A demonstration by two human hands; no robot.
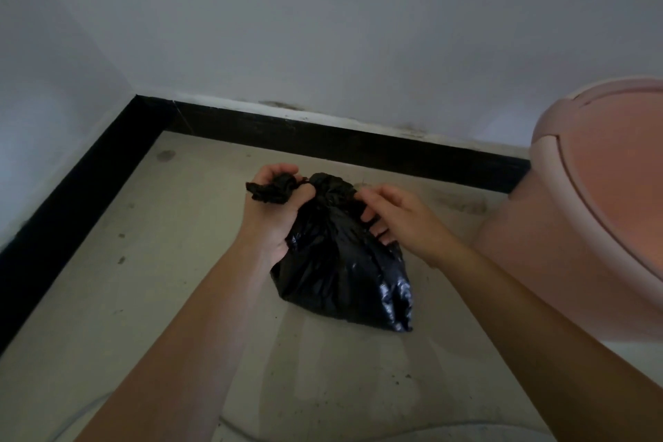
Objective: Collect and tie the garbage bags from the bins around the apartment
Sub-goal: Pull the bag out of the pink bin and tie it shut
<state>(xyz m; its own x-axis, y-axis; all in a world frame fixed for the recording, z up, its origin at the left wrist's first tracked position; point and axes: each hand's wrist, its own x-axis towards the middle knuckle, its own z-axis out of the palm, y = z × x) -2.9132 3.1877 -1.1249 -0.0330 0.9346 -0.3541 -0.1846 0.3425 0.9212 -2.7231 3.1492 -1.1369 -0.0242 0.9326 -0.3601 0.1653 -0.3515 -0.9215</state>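
Observation:
A small black garbage bag (pixel 341 262) sits on the pale floor in a room corner, its top gathered into a twisted neck with what looks like a knot. My left hand (pixel 272 212) grips the twisted free end of the neck, fingers curled round the plastic. My right hand (pixel 398 222) is on the bag's upper right side, just below the knot, fingertips pinching the plastic there. The bag's lower part bulges and rests on the floor between my forearms.
A pink bin with a rounded swing lid (pixel 588 212) stands close on the right. White walls with a black skirting board (pixel 323 134) meet in a corner at the back left. The floor (pixel 179 262) is dusty and stained.

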